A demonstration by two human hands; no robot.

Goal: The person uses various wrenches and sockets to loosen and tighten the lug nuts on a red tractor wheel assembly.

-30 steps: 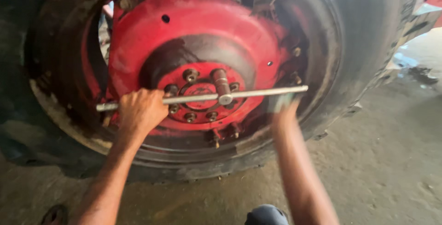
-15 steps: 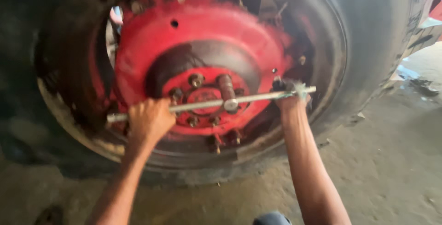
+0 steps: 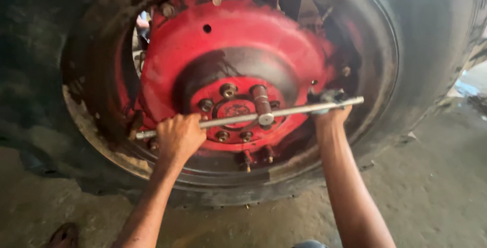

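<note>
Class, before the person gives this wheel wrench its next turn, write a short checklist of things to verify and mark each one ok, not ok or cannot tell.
1. Left hand wrapped fully round the cross bar: ok.
2. Right hand gripping near the bar's far end: ok, fingers closed over it.
3. Socket seated squarely on a hub nut: cannot tell, its end is hidden.
4. Bar passes through the socket head: ok.
5. Other hub nuts in place: ok, several show round the red hub.
6. Footing on the dusty floor: cannot tell.
</note>
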